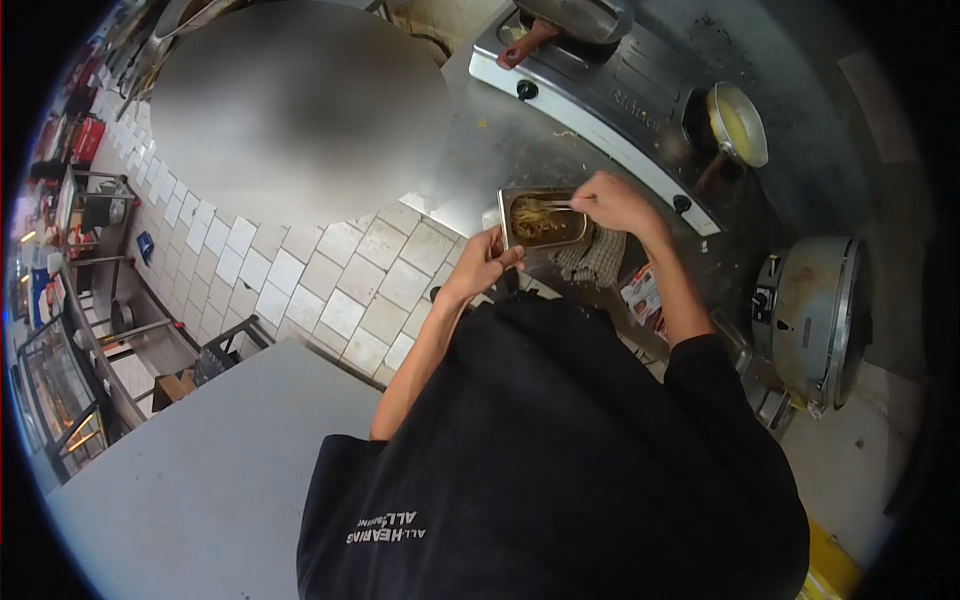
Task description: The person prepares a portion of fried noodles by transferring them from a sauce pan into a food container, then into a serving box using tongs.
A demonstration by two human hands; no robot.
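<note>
A steel counter [500, 150] is running across the top of the view, and a long stove [610, 100] is sitting along its far edge. A grey table [200, 470] is filling the lower left, with a tiled floor [330, 280] lying between it and the counter. A round cooker [815, 315] is standing off the counter's right end, and a pan [737, 122] of yellow liquid is sitting on the stove's right burner. The tray [545, 218], a small metal one, is resting at the counter's near edge, just in front of the stove. It is holding brownish-yellow food [540, 222] and is partly lying on a checked cloth [597, 260] that is sticking out at its near right corner. The person, in a black top, is reaching both arms forward to it. The left hand [487, 262] is gripping the tray's near left corner, fingers curled over the rim. The right hand [612, 203] is hovering over the tray's right side, fingers closed round a thin utensil [555, 206] whose tip is lying over the food; what kind of utensil it is cannot be told.
</note>
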